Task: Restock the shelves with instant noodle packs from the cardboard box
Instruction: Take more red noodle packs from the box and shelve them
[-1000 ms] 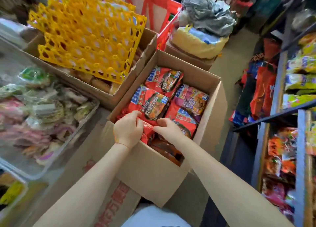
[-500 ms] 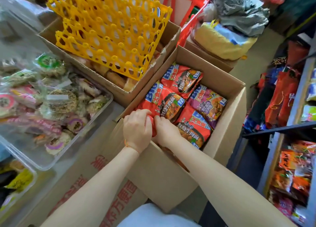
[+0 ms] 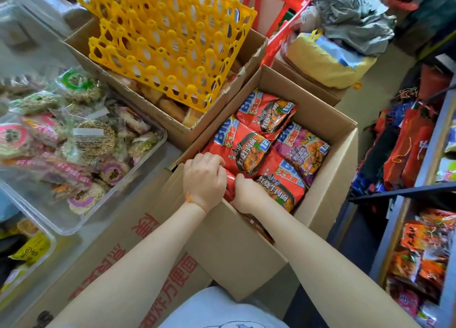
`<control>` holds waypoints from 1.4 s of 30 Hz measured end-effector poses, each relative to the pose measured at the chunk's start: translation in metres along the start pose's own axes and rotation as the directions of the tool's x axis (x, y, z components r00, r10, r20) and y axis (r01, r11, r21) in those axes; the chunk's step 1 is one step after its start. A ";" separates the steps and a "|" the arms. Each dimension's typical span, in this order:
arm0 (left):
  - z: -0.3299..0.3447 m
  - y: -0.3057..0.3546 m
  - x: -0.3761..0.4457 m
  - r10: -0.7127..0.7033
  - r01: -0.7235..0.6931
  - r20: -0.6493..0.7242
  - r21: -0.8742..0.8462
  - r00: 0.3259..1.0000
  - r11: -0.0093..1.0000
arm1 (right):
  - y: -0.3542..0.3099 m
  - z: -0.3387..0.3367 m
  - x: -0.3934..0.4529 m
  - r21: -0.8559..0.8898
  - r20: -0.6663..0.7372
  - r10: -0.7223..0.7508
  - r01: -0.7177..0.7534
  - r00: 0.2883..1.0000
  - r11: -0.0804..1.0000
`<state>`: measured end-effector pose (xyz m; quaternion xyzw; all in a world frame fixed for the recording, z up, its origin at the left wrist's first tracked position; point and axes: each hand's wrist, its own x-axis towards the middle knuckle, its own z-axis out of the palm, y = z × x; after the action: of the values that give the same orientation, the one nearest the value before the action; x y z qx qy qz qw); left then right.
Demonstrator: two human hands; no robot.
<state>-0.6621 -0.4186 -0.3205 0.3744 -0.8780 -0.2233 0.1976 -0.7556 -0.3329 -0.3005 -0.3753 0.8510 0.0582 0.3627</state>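
An open cardboard box [image 3: 229, 248] stands in front of me, filled with red and purple instant noodle packs [image 3: 266, 120]. Both hands reach into its near corner. My left hand [image 3: 203, 179] curls its fingers over the edge of a red noodle pack [image 3: 229, 187] wedged there. My right hand [image 3: 246, 192] grips the same pack from the right side, fingers tucked down out of sight. The shelves [image 3: 434, 169] stand at the right with snack packs on them.
A second cardboard box [image 3: 187, 127] with yellow egg trays [image 3: 167, 39] sits behind left. A clear tub [image 3: 138, 172] of wrapped round snacks lies at left. A printed carton [image 3: 118, 248] lies under my left arm. Red crates and bags stand at the back.
Both hands have closed together onto the red pack in the near corner of the box. The camera has shifted left and closer, so the box sits further right.
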 end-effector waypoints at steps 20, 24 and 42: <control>-0.026 0.003 0.002 0.111 -0.115 0.335 -0.009 0.936 0.993 | 0.035 -0.032 -0.071 0.161 -0.359 -0.244 0.317 0.901 0.935; -0.060 0.037 0.013 0.337 -0.217 0.581 -0.268 0.741 0.939 | 0.043 -0.072 -0.106 0.221 -0.496 -0.242 0.390 0.834 0.894; -0.072 0.203 -0.021 0.481 0.234 0.596 -0.751 0.643 0.617 | 0.144 -0.110 -0.281 0.444 -0.890 0.375 0.306 0.260 0.842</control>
<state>-0.7267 -0.2948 -0.1552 0.0529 -0.7152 -0.6963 -0.0286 -0.7888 -0.1039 -0.0588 -0.1926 0.8775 -0.4147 -0.1444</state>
